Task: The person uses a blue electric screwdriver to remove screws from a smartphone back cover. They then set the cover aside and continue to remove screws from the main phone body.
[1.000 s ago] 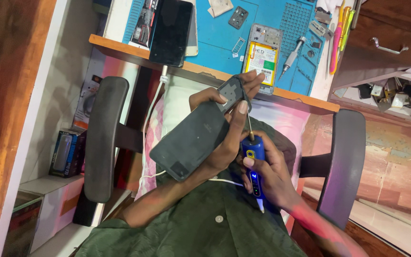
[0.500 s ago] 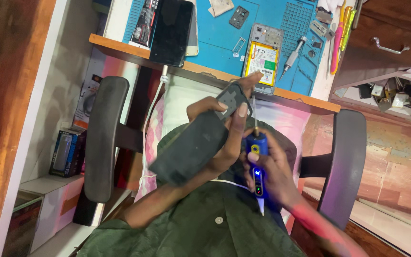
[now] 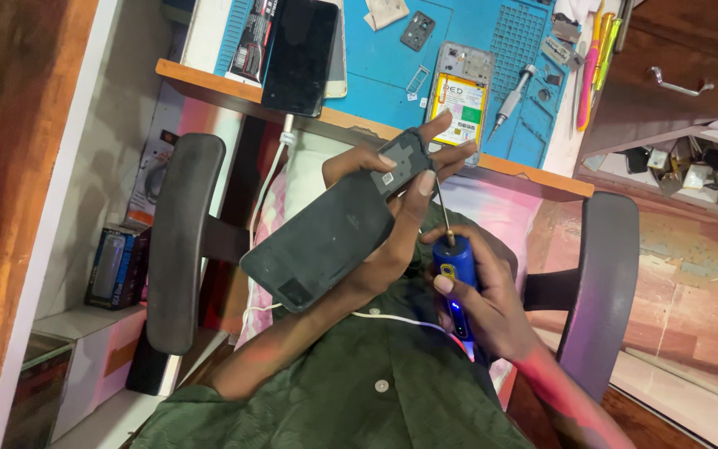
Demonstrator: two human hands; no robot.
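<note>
A blue work mat (image 3: 459, 50) covers the surface (image 3: 209, 83) above an office chair with dark armrests (image 3: 180, 241), and an opened phone body (image 3: 461, 104) and a dark phone (image 3: 299, 54) lie on the mat. The left hand (image 3: 392, 241) is closed around a dark phone back cover (image 3: 330, 229), held tilted over the lap, fingers wrapped at its upper end. Just beside and below it, the right hand (image 3: 484, 308) grips a blue electric screwdriver (image 3: 457, 278), whose thin bit points up to the cover's upper edge.
</note>
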